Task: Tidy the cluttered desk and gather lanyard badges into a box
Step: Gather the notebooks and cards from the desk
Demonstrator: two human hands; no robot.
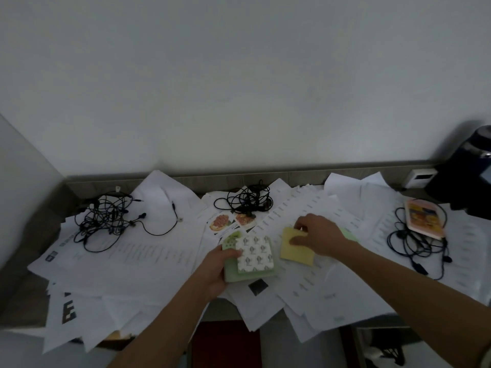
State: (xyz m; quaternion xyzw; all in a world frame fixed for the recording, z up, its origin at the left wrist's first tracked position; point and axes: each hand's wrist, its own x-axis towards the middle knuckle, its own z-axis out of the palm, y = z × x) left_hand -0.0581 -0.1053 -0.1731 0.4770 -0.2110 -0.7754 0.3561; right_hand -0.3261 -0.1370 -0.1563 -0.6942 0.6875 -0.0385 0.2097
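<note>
A plain pale wall [239, 75] fills the far half of the view. Below it a grey desk [34, 229] runs from left to right. It is almost wholly covered by loose white printed paper sheets [132, 269] that overlap and hang over its near edge.

At the far right stands a large dark rounded object [467, 176], too dim to identify. A small white box [421, 177] sits against the wall just left of it.

A big tangle of thin dark cords [106, 219] lies on the sheets at the far left. A smaller tangle [247, 200] lies at far centre and a third tangle [417, 245] at the right. Touching the third tangle is a pink rectangular card with an orange and yellow picture [425, 217]. I cannot tell whether it is a badge joined to those cords.

Near centre, the left hand [216, 269] grips a stack of pale green square pads [239, 274]. Its thumb is curled over the top, against a white square pad printed with small dark figures [255, 252] that lies on the stack.

Just to the right, the right hand [318, 235] pinches a pale yellow square pad [292, 251]. The thumb presses on the pad's top face and the other fingers are curled together over its far edge.

Two small photo cards of red-topped food [220, 221] lie just beyond the green stack.
</note>
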